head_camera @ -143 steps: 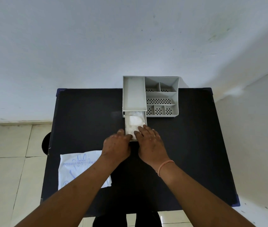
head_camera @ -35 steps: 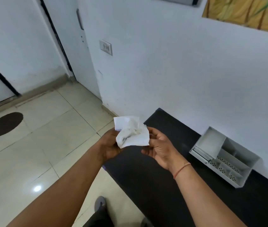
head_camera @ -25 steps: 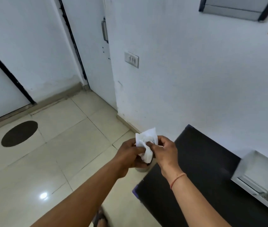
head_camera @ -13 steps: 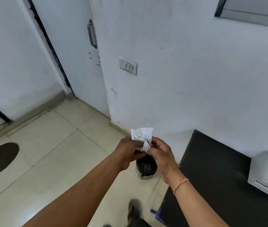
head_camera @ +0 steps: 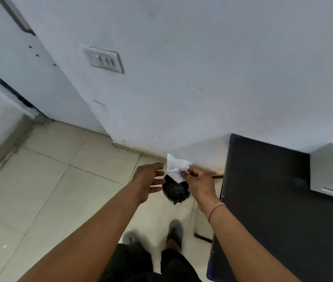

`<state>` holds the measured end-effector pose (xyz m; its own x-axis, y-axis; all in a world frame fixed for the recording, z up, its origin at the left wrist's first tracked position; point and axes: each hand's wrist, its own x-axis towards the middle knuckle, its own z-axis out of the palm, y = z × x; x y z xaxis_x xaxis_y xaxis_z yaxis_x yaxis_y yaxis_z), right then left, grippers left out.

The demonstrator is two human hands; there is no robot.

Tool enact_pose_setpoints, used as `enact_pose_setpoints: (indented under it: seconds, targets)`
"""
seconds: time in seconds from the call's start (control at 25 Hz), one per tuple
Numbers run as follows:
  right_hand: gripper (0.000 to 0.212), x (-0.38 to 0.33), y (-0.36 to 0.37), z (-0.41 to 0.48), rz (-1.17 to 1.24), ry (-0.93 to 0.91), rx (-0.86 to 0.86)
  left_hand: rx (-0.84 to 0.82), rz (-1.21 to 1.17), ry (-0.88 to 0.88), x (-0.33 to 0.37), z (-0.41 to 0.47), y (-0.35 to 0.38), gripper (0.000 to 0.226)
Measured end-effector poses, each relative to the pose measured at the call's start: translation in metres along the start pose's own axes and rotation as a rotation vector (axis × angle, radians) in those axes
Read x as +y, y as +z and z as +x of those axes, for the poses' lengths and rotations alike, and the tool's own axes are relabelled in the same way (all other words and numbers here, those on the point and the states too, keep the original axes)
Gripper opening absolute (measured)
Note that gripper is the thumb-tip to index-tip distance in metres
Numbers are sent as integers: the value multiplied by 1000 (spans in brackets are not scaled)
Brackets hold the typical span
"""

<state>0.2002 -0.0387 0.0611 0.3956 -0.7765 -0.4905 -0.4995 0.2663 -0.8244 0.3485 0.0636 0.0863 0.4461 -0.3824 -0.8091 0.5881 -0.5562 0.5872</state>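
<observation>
Nearest to me, my shoes (head_camera: 174, 231) stand on the pale floor tiles, just short of the bin (head_camera: 171, 199). Both my hands are out over it and apart. My left hand (head_camera: 147, 180) is spread, fingers loose, holding nothing. My right hand (head_camera: 199, 184) pinches the crumpled white paper (head_camera: 175, 166) between thumb and fingertips. The paper hangs right above the far side of the bin's dark mouth, touching only my right hand.

I judge this to be the throwing-away step, nearly done: the paper is over the opening, not yet let go. The next move should be simple, which is to loosen my right fingers so it falls straight in. It is light, so a low drop will keep it from drifting past the rim.

Counted: two hands, one paper, one bin on the floor. To the right is one black table (head_camera: 273, 210) with one white organiser (head_camera: 332, 169) on it against the wall. Farther off to the left, one switch plate (head_camera: 103, 60) is on the wall beside one door
</observation>
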Motion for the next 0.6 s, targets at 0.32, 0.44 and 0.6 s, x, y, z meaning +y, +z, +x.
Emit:
enact_pose_setpoints:
  seconds: [0.32,0.44,0.6]
  targets:
    - [18,93,57,111,-136,263,171,-71,269,-162,-19,184,12,24]
    - [21,161,97,156,-132,457,210,-114,390,-244,-51,265,14,17]
    - [17,240,141,215,-103,619,255,-137,504,-313,-99,351,12,13]
